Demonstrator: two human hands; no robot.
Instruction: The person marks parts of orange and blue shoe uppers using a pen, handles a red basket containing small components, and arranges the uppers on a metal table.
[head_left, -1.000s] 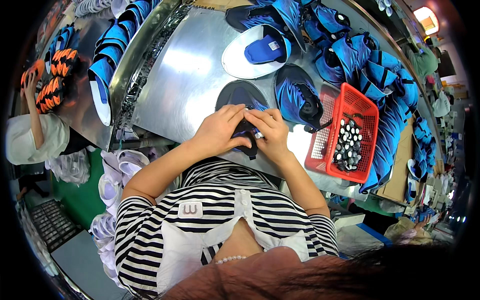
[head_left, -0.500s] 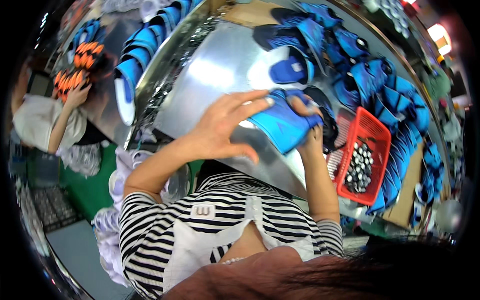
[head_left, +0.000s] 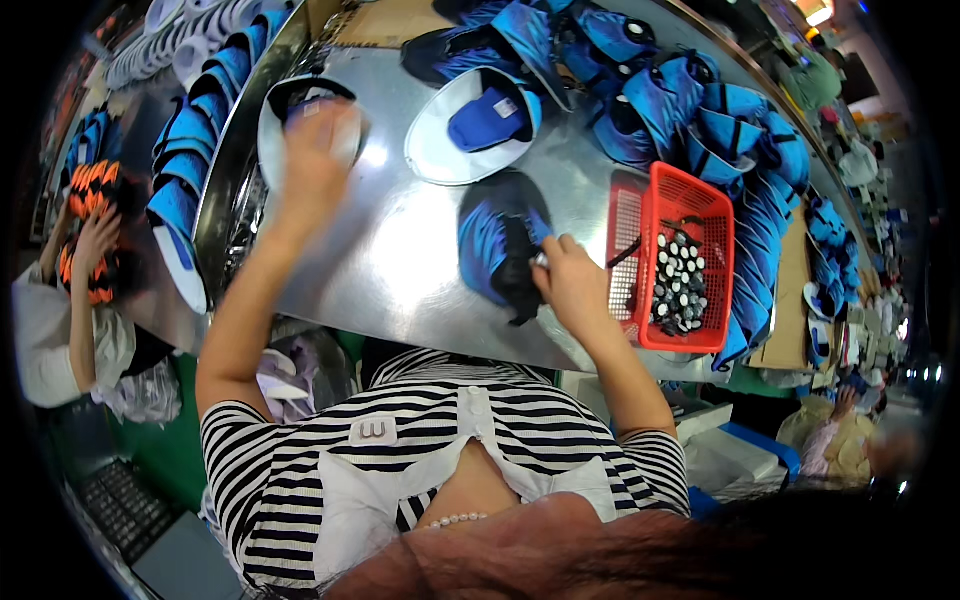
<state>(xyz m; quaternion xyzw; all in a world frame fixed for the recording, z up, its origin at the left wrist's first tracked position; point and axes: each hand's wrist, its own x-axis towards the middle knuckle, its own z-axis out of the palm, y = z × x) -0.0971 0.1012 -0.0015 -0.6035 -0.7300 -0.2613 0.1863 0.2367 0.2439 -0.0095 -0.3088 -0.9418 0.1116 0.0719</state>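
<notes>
At the left of the metal table, my left hand (head_left: pixel 318 165) is smeared by motion over a shoe upper (head_left: pixel 272 135) with a pale body and dark opening, hiding part of it. Its fingers cannot be made out clearly. My right hand (head_left: pixel 575 285) has its fingertips closed on the black edge of a blue-and-black shoe upper (head_left: pixel 485 245), which lies in front of me. Beyond it rests another shoe upper (head_left: pixel 432 145), pale with a blue tongue piece showing.
A red plastic basket (head_left: pixel 727 260) of small black-and-white pieces stands right of my right hand. Blue uppers (head_left: pixel 690 110) are heaped behind, and a row of them (head_left: pixel 185 165) lines the left table beyond a metal rim. A co-worker's hand (head_left: pixel 97 235) is on orange-and-black items at far left.
Both hands were at a blue upper; they have parted. A pale-bodied upper now lies at the left under my left hand. My right hand has moved to the blue-and-black one. The view has shifted.
</notes>
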